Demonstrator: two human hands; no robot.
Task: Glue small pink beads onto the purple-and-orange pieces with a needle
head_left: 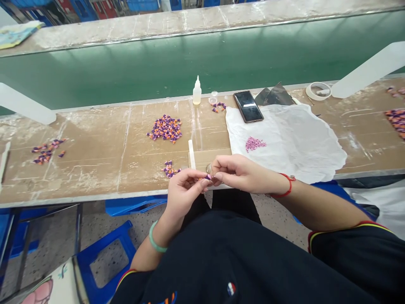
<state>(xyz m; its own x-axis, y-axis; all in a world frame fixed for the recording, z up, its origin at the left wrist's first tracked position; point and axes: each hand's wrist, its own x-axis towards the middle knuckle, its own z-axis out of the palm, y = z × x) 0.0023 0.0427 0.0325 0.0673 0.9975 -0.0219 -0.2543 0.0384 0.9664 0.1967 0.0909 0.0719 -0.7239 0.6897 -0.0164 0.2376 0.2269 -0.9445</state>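
Note:
My left hand (183, 192) and my right hand (238, 173) meet at the near edge of the brown worktable (95, 160), fingertips pinched together on one small purple and orange piece (207, 177). A small heap of the same pieces (170, 169) lies just left of my hands. A larger pile (165, 128) sits farther back on the table. A little mound of pink beads (255, 144) rests on a white sheet (300, 143) to the right. A small glue bottle (197, 91) stands at the back.
A black phone (248, 106) lies on the sheet's far corner. A roll of tape (318, 90) sits at the back right. More purple pieces lie at the far left (46, 151) and far right (396, 118). Blue stools (104, 257) stand under the table. A green conveyor belt (202, 59) runs behind.

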